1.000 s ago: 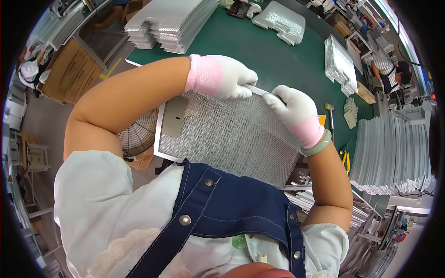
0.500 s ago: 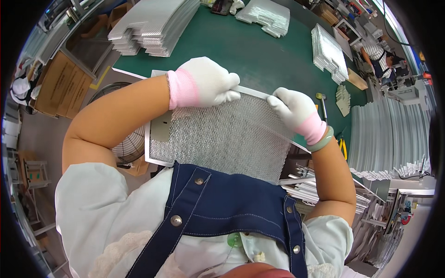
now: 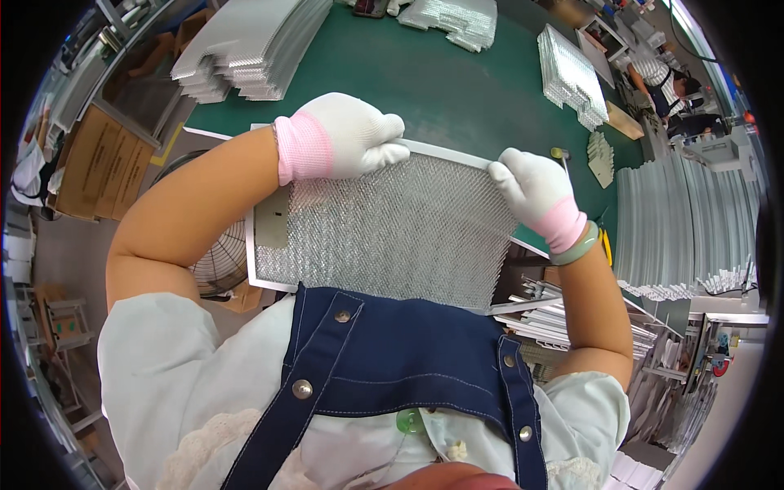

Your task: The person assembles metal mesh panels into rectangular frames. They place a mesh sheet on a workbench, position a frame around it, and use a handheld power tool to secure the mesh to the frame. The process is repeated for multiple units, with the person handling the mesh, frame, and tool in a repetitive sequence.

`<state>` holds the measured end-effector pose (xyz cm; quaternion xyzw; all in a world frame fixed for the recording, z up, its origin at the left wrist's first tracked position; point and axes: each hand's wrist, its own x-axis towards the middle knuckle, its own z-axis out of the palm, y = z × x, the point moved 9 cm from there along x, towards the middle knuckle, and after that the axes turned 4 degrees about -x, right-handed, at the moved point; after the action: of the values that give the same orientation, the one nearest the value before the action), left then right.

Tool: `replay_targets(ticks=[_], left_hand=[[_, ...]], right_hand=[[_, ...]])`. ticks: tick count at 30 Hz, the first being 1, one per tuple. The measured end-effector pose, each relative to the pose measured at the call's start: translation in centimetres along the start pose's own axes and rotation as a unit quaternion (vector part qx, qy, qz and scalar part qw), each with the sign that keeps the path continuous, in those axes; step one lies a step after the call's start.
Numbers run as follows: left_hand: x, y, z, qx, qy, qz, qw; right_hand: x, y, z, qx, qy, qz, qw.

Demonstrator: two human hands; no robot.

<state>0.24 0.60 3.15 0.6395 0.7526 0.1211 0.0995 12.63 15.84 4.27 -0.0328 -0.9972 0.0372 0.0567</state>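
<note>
– Green surface point(image 3: 465, 90) ahead; where's the mesh panel point(image 3: 384, 224)?
– Just before the apron point(image 3: 408, 351), left hand point(image 3: 347, 139) closed on its far white rim point(image 3: 449, 155), right hand point(image 3: 535, 189) gripping the corner.
– Risk?
– Uneven pulling could bend that thin rim

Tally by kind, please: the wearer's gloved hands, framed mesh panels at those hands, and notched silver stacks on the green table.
Gloved hands: 2
Framed mesh panel: 1
Notched silver stacks: 3
Total: 6

The gloves point(image 3: 351, 135) are white with pink cuffs point(image 3: 304, 149), the mesh panel point(image 3: 392, 229) silver, the table point(image 3: 449, 98) green
</note>
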Motion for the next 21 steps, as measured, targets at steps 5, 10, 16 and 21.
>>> replay_targets(ticks=[5, 10, 16, 21], left_hand=[[4.6, 4.0, 1.5, -0.108, -0.068, 0.041, 0.991], [7.0, 4.7, 4.1, -0.192, -0.134, 0.022, 0.972], [7.3, 7.1, 2.5, -0.041, -0.067, 0.049, 0.996], [6.8, 7.4, 1.9, 0.011, 0.039, 0.053, 0.998]], right_hand=[[0.4, -1.4, -0.5, 0.012, 0.030, -0.031, 0.999], [-0.8, -0.3, 0.5, -0.017, 0.024, 0.013, 0.999], [-2.3, 1.2, -1.0, 0.069, 0.039, 0.013, 0.997], [-2.8, 0.3, -0.5, -0.081, 0.125, -0.016, 0.989]])
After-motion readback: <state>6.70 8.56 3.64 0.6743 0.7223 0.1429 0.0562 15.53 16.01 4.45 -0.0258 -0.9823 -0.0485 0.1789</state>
